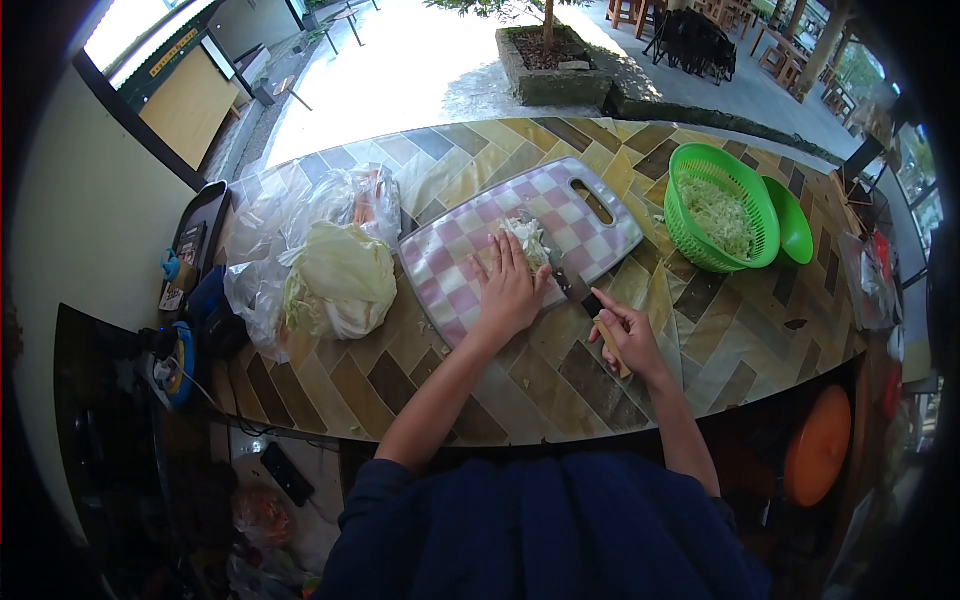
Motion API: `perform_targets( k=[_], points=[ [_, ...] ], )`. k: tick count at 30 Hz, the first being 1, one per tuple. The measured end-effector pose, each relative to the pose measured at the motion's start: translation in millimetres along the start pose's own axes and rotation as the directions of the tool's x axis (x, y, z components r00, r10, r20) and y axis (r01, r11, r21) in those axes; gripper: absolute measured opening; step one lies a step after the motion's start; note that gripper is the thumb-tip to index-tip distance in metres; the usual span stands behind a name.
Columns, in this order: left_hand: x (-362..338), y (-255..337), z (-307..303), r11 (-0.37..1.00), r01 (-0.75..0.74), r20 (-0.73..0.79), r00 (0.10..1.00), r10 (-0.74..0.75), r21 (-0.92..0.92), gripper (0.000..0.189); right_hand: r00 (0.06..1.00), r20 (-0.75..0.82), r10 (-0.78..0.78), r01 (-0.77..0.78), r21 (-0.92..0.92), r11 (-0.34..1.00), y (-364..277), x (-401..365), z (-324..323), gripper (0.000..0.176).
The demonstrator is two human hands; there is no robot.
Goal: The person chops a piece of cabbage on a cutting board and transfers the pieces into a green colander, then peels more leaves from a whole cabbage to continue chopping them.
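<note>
My right hand [628, 338] is wrapped round the wooden handle of a knife [572, 284], whose dark blade lies over the cutting board against the shreds. Shredded cabbage [527, 238] sits in a small pile on the pink-and-white checkered cutting board [450, 245]. My left hand [511, 287] lies on the board with its fingers stretched out, the fingertips touching the near left side of the pile. Left of the board, a cut cabbage [345, 280] with pale leaves rests on clear plastic bags.
A green basket [683, 235] of shredded cabbage stands at the right, beside a green bowl [793, 222]. Plastic bags [262, 240] with orange pieces inside lie at the left. A black tray [205, 215] sits at the table's left edge. Below right is an orange round lid-like object [818, 445].
</note>
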State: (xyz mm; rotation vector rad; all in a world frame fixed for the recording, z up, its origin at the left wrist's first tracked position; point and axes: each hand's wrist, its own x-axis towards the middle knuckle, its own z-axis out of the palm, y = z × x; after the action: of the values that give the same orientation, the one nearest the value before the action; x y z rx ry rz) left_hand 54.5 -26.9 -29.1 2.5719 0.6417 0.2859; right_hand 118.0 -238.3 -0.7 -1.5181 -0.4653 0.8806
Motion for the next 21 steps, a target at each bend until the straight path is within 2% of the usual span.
perform_targets(
  k=[12, 21],
  points=[
    [3, 3, -5, 0.999, -0.055, -0.102, 0.993, 0.055, 0.003, 0.075, 0.994, 0.032, 0.105, -0.11, 0.261, 0.959, -6, -11, 9, 0.043],
    [-6, 2, -17, 0.99, -0.101, -0.106, 0.988, 0.111, 0.095, 0.073, 0.992, 0.024, 0.12, -0.122, 0.298, 0.947, -12, -23, 20, 0.045]
  ],
)
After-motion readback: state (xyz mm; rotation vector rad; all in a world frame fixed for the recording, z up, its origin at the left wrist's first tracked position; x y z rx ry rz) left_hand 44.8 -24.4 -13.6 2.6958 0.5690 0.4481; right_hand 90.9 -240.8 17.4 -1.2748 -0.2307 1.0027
